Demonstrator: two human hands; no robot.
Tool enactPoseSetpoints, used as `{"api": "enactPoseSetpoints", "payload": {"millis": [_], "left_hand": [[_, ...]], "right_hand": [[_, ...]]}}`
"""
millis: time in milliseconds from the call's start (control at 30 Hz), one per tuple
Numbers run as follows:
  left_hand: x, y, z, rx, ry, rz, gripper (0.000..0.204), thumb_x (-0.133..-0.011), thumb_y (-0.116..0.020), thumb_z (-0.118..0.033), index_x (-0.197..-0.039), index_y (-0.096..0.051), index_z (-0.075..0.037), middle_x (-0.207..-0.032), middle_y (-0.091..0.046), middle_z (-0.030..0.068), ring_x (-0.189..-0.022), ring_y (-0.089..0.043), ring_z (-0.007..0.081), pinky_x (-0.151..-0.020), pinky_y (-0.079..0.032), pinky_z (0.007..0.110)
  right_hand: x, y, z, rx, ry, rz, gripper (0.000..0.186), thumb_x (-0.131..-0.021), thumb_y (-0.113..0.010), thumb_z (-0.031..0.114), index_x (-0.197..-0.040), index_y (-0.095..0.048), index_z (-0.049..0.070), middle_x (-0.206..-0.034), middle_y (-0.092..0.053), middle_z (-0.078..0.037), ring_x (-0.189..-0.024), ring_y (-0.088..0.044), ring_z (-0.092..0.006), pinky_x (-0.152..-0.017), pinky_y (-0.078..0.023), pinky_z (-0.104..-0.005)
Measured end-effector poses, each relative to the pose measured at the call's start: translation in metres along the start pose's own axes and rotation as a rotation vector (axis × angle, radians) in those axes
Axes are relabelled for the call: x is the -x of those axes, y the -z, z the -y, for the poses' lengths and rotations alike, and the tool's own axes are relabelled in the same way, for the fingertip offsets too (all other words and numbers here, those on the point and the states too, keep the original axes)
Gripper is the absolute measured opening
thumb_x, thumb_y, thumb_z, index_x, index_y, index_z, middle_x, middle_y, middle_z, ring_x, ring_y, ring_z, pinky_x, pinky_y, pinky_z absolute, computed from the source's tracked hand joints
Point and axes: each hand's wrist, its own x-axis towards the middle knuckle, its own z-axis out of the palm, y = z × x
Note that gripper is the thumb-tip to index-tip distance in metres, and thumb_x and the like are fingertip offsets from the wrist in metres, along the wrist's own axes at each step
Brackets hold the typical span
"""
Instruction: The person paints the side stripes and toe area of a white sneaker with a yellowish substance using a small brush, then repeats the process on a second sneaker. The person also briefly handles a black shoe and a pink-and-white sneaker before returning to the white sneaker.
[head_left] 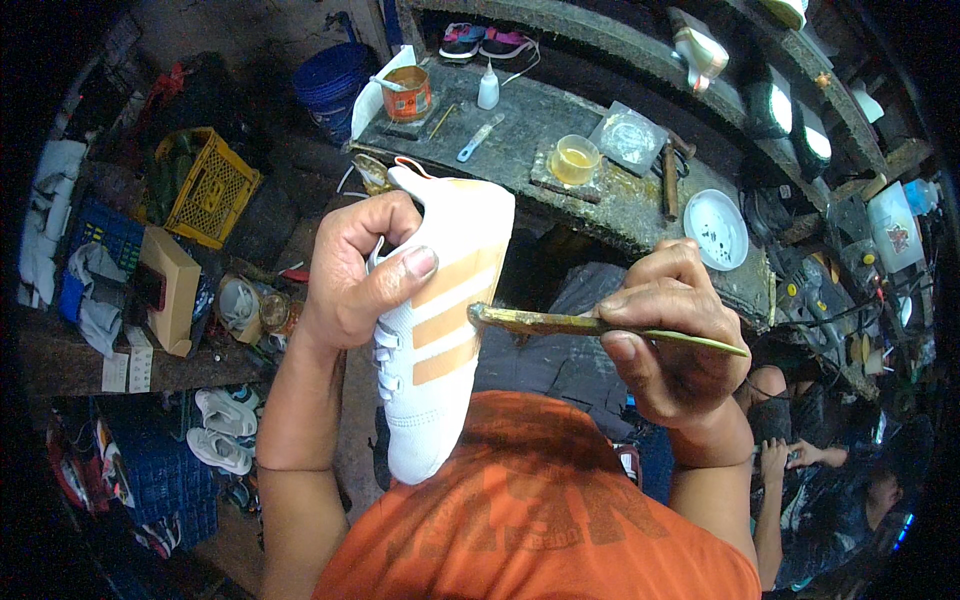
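Note:
My left hand (375, 265) is closed round the collar of a white shoe upper (440, 385) with peach side stripes, thumb lying on its side. The upper hangs toe-down in front of my chest, and no outsole shows on it. A slim, stained brush (545, 321) with a wooden handle is pinched in my right hand (680, 335). Its dark, crusted tip meets the upper's lower edge beside the middle stripe. Beyond my hands, on the bench, a clear cup (575, 160) holds yellowish liquid.
The dark workbench (500, 150) carries an orange tin (407, 95), small white bottle (488, 88), blue-handled tool (480, 138), hammer (670, 180) and white dish (716, 230). Yellow crate (205, 190) and cardboard box (168, 290) stand left. Another person's hands (795, 455) show at lower right.

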Motion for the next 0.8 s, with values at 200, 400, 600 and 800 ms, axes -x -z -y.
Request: {"api": "enactPoseSetpoints", "payload": {"millis": [200,400,600,800], "left_hand": [[0.001,-0.002,0.000,0.047,0.012,-0.019,0.031,-0.083,-0.070,-0.031,-0.073,-0.051,-0.009,-0.071,-0.050,-0.0037,-0.067,-0.043,0.0053,-0.061,-0.036,0.025],[0.000,-0.003,0.000,0.068,0.005,-0.048,0.028,-0.084,-0.068,-0.028,-0.073,-0.052,-0.008,-0.072,-0.053,-0.0030,-0.067,-0.045,0.0044,-0.061,-0.036,0.024],[0.000,-0.005,0.001,0.116,-0.009,-0.072,0.026,-0.084,-0.068,-0.027,-0.074,-0.053,-0.008,-0.072,-0.055,-0.0022,-0.066,-0.047,0.0042,-0.060,-0.037,0.023],[0.000,-0.006,0.002,0.135,-0.008,-0.095,0.024,-0.084,-0.067,-0.026,-0.075,-0.053,-0.008,-0.074,-0.055,-0.0018,-0.066,-0.048,0.0042,-0.060,-0.038,0.023]], "right_hand": [[0.000,0.000,0.004,-0.005,-0.009,0.014,0.026,-0.075,-0.086,0.009,-0.099,-0.074,0.009,-0.080,-0.065,-0.003,-0.074,-0.060,-0.0215,-0.071,-0.043,-0.0362],[0.000,0.002,0.009,-0.011,-0.026,0.040,0.028,-0.074,-0.086,0.009,-0.099,-0.074,0.011,-0.080,-0.066,-0.002,-0.074,-0.060,-0.0211,-0.072,-0.043,-0.0366],[0.000,0.002,0.010,-0.025,-0.021,0.056,0.031,-0.072,-0.088,0.010,-0.100,-0.075,0.012,-0.083,-0.067,-0.002,-0.075,-0.060,-0.0201,-0.073,-0.042,-0.0370],[0.001,0.003,0.013,-0.035,0.003,0.081,0.032,-0.070,-0.088,0.010,-0.099,-0.075,0.012,-0.087,-0.070,0.000,-0.076,-0.060,-0.0192,-0.073,-0.041,-0.0366]]}}
